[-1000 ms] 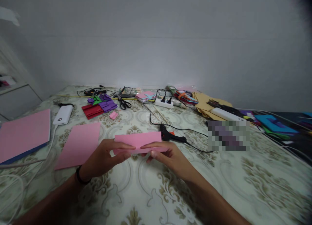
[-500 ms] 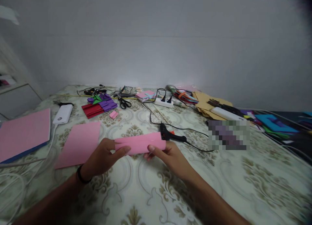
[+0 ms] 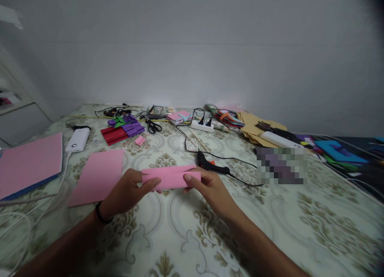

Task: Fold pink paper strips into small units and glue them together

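Observation:
A folded strip of pink paper [image 3: 171, 179] is held level above the patterned tablecloth, a narrow gap showing between its upper and lower layers. My left hand [image 3: 129, 190] grips its left end, thumb on the front. At the right end my right hand [image 3: 208, 188] pinches the strip, with the thumb pressed on the front and fingers behind. The fingers behind the paper are mostly hidden. Just beyond the right hand lies a black glue gun [image 3: 210, 164]. A flat pink sheet [image 3: 97, 177] rests left of my left hand.
More pink sheets [image 3: 30, 161] lie at the far left beside a white power bank [image 3: 78, 139]. Black scissors [image 3: 153, 127], red folded paper [image 3: 114, 136] and purple pieces [image 3: 132, 127] sit farther back. Behind the glue gun is a white power strip [image 3: 202, 126]; brown envelopes [image 3: 247, 123] lie to its right.
The right hand has shifted slightly, its fingers now closer around the strip's upper right edge. The strip's right end has tilted down a little and its layers look more folded together.

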`<action>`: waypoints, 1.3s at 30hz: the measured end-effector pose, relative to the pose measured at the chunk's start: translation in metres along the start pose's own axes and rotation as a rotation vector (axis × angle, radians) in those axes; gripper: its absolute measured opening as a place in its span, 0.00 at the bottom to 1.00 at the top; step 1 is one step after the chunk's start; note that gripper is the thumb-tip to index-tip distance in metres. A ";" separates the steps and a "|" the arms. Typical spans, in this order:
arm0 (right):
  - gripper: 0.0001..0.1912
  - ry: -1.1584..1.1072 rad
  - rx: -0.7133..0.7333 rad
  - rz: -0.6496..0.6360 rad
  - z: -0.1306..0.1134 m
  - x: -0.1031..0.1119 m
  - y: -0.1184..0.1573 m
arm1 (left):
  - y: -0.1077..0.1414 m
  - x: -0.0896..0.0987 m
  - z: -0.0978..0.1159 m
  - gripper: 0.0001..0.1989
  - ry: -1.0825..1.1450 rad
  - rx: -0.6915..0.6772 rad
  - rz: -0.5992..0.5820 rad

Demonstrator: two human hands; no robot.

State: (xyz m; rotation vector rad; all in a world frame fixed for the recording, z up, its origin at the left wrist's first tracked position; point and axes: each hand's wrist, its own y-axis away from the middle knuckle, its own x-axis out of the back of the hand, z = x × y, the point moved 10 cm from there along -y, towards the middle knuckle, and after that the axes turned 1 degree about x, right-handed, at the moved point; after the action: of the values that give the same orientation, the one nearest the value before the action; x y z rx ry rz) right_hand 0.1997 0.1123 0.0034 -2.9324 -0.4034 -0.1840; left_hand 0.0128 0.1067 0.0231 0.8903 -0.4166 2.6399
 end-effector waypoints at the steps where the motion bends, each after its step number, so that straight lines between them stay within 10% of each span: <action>1: 0.24 -0.011 0.001 -0.008 -0.001 -0.001 0.000 | 0.000 -0.001 0.000 0.22 0.006 0.002 -0.011; 39: 0.14 -0.029 0.029 0.033 0.001 -0.004 0.004 | 0.000 -0.004 0.007 0.14 0.036 -0.083 0.029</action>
State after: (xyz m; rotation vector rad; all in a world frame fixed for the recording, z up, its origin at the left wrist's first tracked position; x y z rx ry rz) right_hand 0.1966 0.1077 0.0016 -2.9145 -0.3584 -0.1296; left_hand 0.0200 0.1033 0.0260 0.8157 -0.5303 2.6394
